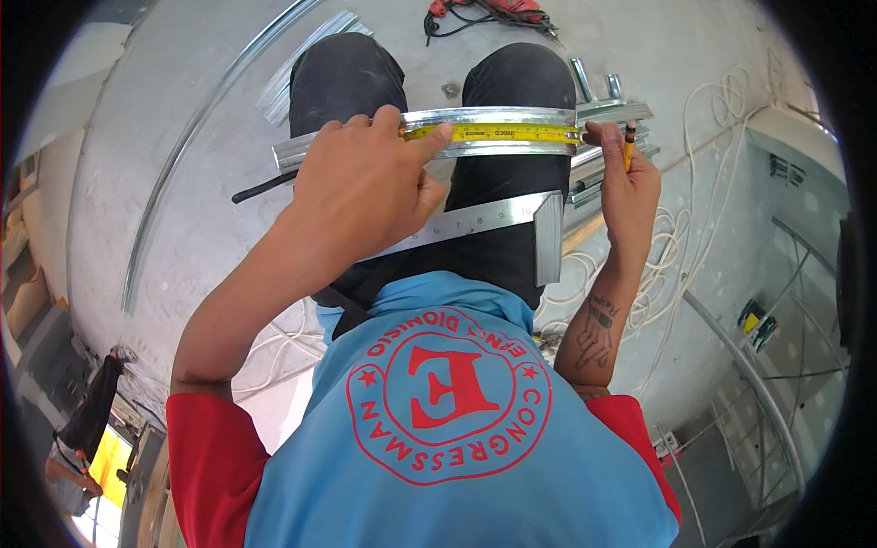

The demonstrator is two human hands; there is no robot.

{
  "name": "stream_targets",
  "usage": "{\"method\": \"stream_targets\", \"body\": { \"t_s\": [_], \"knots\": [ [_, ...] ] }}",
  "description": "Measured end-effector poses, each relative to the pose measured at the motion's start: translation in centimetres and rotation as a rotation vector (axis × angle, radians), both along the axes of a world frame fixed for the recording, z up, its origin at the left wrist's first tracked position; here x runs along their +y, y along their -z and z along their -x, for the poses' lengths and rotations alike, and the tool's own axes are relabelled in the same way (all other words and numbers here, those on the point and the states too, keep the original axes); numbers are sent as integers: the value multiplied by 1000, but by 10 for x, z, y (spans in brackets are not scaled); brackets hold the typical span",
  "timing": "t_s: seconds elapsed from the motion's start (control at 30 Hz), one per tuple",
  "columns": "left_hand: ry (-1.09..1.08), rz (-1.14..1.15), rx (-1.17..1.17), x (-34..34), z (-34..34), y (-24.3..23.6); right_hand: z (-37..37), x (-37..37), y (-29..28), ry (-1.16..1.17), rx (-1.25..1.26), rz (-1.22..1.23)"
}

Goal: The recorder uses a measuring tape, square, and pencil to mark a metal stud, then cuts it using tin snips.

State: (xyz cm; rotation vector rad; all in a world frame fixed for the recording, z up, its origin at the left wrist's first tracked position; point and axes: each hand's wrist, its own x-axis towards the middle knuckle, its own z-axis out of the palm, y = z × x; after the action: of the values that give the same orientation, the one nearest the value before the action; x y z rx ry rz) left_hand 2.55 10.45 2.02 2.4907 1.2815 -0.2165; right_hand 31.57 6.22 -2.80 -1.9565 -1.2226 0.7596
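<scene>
Across my knees lies a shiny metal channel (525, 116). A yellow tape measure blade (512, 133) is stretched along its trough, its hooked end toward the channel's right end. My left hand (361, 183) is closed over the tape and the channel, its index finger pressing along the blade; whatever sits under the palm is hidden. At the channel's right end, my right hand (632, 187) pinches a short yellow and black pencil (629, 146) close to the tape's hook. Nearer my body, a steel try square (484, 219) with a thick grey stock rests on my lap.
Cut metal channels (594, 173) lie by my right knee, and more strips (306, 68) lie beyond the left. A long curved metal strip (174, 164) runs along the left floor. A red corded power tool (502, 11) lies ahead. White cable (671, 247) coils at right.
</scene>
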Motion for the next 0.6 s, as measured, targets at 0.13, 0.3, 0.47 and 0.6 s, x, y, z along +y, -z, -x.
{"method": "stream_targets", "body": {
  "t_s": [0.13,0.3,0.47,0.6],
  "knots": [
    [-13,-14,21,-3,-1,2,3,-7,-5,70,94,185],
    [-20,-51,-55,-7,-5,10,7,-9,0,75,167,91],
    [-27,-72,-79,-9,-9,15,6,-10,5,86,202,66],
    [-15,-56,-125,-7,-12,14,5,-11,1,55,130,95]
  ]
}}
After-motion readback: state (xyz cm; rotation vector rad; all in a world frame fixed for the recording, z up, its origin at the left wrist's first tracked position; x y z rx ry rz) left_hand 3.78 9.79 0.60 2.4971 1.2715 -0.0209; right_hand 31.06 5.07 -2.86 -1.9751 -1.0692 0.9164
